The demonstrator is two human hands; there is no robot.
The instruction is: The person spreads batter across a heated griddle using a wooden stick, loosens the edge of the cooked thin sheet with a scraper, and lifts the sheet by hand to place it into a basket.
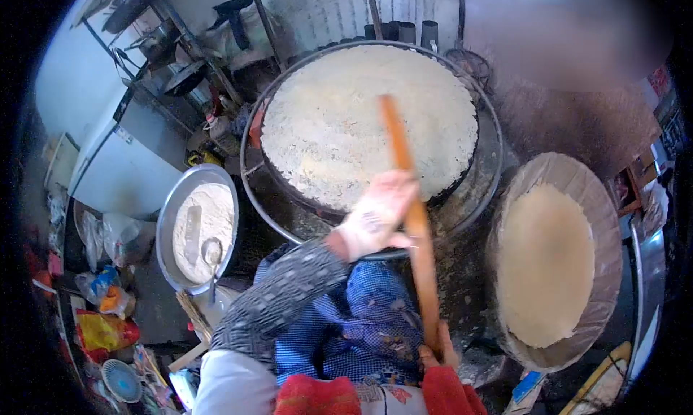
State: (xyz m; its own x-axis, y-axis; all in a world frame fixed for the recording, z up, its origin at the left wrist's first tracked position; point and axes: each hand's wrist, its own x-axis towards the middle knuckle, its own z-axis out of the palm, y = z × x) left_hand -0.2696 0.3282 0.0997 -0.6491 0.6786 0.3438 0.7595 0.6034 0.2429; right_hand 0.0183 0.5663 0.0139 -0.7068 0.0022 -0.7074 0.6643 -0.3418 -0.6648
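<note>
A long flat wooden stick (422,260) slants over the near edge of a big round griddle, smeared a little by motion. My left hand (379,213), in a pale glove or wrap below the fingers, grips it around the middle. Close to my lap, my right hand (440,350) is closed around the stick's lower end, beside a red cuff. A thin, pale flatbread (361,119) covers the griddle, its rim ragged and its surface speckled. Around the griddle runs a metal ring (498,162). The far tip of the stick is over the bread; contact cannot be made out.
At left stands a metal basin (164,245) of white flour with a ladle (211,252) in it. At right, a wide lined basket (606,271) holds a beige round layer (548,263). Bags and a blue plastic basket (121,380) lie lower left. Shelves with pans are upper left.
</note>
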